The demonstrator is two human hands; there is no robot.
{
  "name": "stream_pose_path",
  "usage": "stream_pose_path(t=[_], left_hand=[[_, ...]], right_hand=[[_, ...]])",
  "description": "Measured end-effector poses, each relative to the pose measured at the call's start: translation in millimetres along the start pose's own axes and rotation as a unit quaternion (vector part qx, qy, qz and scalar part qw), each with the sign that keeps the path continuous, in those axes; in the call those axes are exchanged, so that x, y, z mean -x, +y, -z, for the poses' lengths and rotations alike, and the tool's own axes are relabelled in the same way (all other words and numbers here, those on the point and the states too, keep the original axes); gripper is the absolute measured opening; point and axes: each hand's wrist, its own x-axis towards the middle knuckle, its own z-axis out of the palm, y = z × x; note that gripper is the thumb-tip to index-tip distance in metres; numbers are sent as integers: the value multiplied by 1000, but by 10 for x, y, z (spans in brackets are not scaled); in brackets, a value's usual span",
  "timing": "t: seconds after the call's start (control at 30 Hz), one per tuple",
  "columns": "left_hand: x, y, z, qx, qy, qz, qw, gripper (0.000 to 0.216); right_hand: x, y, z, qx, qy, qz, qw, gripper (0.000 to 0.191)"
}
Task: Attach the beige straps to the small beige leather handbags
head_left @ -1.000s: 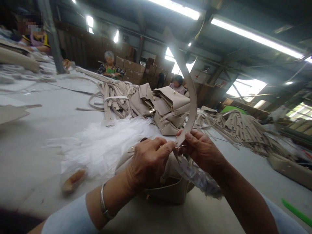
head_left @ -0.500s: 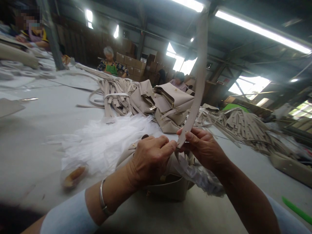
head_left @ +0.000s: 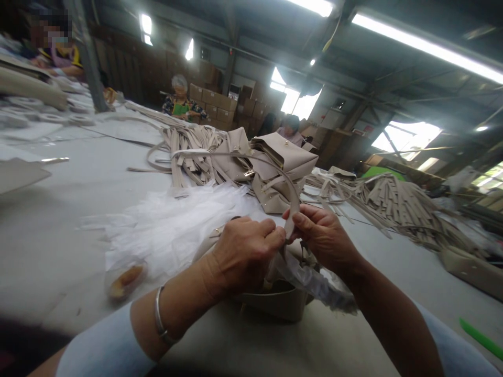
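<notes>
My left hand (head_left: 243, 251) and my right hand (head_left: 322, 235) meet over a beige handbag (head_left: 275, 303) standing on the table in front of me. Both pinch the near end of a long beige strap (head_left: 288, 191), which arcs away to the left over the bags behind. Crinkled clear plastic wrap (head_left: 314, 280) hangs at the bag's top under my right hand. A silver bangle circles my left wrist. The point where strap meets bag is hidden by my fingers.
A heap of finished beige bags (head_left: 271, 167) and loose straps (head_left: 188, 152) lies further back, more straps (head_left: 389, 204) to the right. White tissue (head_left: 173, 225) spreads at the left, a small wrapped item (head_left: 123, 277) beside it. Other people sit at the far side. A green strip (head_left: 479, 337) lies at right.
The strap stood straight up from my hands before; it has now flopped down to the left, arcing over the bag pile. My hands stay at the bag's top.
</notes>
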Motion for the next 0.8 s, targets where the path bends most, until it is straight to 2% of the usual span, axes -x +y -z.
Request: stream_pose_path(t=[0.2, 0.43, 0.57, 0.67, 0.8], left_hand=[[-18, -81, 49, 25, -72, -16, 997, 15], [-47, -118, 48, 69, -84, -20, 994, 15], [-75, -117, 20, 158, -28, 21, 987, 12], [-58, -97, 3, 209, 61, 48, 975, 11], [5, -41, 25, 229, 169, 73, 956, 14]], right_hand=[[44, 17, -33, -9, 23, -5, 1000, 29], [40, 71, -31, -33, 3, -39, 999, 29], [-43, -64, -66, -28, -31, -37, 998, 31], [-95, -205, -116, -27, -30, -36, 999, 32], [-33, -346, -229, -76, -16, -4, 997, 28]])
